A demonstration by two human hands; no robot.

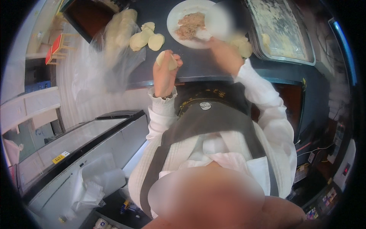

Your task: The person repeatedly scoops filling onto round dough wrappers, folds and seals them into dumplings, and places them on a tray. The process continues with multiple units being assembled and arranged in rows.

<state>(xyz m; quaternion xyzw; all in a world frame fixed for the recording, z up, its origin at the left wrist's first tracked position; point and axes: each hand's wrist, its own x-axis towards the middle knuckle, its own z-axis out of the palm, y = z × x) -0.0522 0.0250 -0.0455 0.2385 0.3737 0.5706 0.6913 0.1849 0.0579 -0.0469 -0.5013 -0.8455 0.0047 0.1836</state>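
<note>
My left hand [165, 73], on the left of the picture, holds a round dough wrapper [168, 60] in its curled fingers. Over the right rim of a white plate [174, 35], my right hand [226, 54] grips a pale spoon-like utensil [203, 35], whose end touches the minced filling [190, 25]. Several round wrappers [140, 41] lie overlapping beyond my left hand. More dough rounds [242, 47] lie to the right of the plate, partly behind my right hand. A blurred patch covers the plate's right part.
A clear plastic bag [120, 37] with pale dough-like contents lies at the left of the dark table [197, 61]. Stacked metal trays [308, 58], the top one floury, stand at the right. A glass-topped chest freezer [85, 148] is at the lower left.
</note>
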